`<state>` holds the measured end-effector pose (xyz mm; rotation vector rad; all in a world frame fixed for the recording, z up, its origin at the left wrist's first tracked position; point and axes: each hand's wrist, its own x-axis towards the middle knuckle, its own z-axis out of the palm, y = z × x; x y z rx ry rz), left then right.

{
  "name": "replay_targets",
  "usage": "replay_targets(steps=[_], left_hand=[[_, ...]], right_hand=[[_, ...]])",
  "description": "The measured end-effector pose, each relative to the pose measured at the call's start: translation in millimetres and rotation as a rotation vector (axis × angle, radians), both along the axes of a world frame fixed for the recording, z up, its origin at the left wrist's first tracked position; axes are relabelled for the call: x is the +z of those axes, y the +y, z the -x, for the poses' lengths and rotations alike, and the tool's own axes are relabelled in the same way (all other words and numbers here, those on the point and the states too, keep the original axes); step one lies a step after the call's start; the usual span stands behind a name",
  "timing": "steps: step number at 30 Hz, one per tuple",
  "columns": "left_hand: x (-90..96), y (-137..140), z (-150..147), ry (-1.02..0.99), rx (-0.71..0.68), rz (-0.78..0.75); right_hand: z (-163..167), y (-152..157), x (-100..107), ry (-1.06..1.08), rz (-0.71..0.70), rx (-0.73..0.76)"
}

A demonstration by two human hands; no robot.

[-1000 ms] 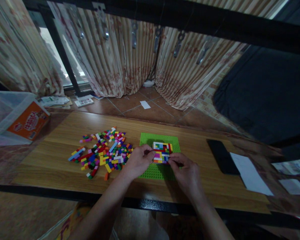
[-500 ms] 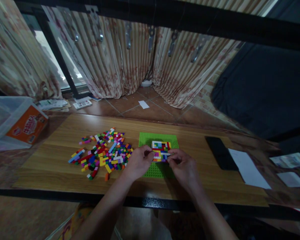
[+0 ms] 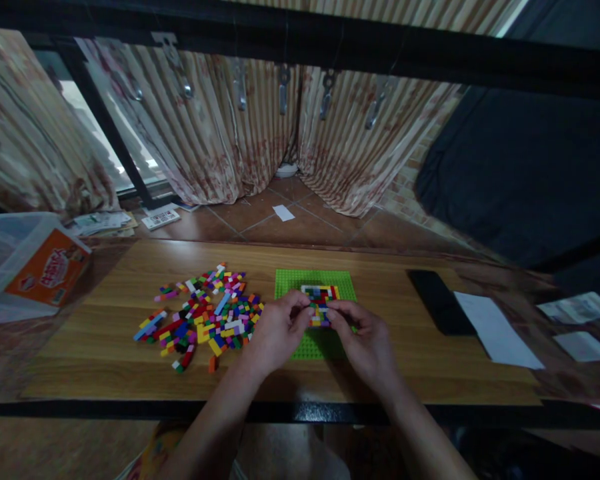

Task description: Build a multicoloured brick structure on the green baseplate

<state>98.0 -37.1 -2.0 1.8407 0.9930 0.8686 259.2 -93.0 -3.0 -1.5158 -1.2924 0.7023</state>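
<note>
A green studded baseplate (image 3: pixel 287 280) lies on the wooden table, bearing a low, multicoloured build of toy building bricks (image 3: pixel 321 321) with a white and yellow edge at its far side. My left hand (image 3: pixel 279 330) is over the left of this build, thumb and forefinger pinched. From the right, my right hand (image 3: pixel 364 340) meets it with its fingers closed in a pinch too. The fingertips are close together over the build, and the small building brick between them is mostly hidden. A loose heap of mixed bricks (image 3: pixel 223 305) spreads to the left of my left hand.
On the right of the table (image 3: pixel 145 373) lie a black phone-like slab (image 3: pixel 440 303) and a white sheet (image 3: pixel 497 330). Left of the table stands a clear plastic box (image 3: pixel 5 247) with an orange label. A dark bar (image 3: pixel 300 43) crosses overhead with hanging metal hooks.
My hands have come nearer each other over the build. The pale, narrow brick seen between them earlier is now mostly covered by fingers. The camera view has shifted slightly.
</note>
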Motion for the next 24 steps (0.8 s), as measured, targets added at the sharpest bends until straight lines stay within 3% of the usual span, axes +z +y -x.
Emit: replay_targets(steps=[7,16,24], left_hand=[[1.2,-8,-3,0.08,-0.031,-0.181],[0.3,-10,4,0.009,-0.064,-0.178],[-0.7,6,39,0.166,0.114,-0.17]], right_hand=[[13,1,0,0.252,0.043,0.081],[18,4,2,0.356,0.071,0.07],[17,11,-6,0.451,0.032,-0.112]])
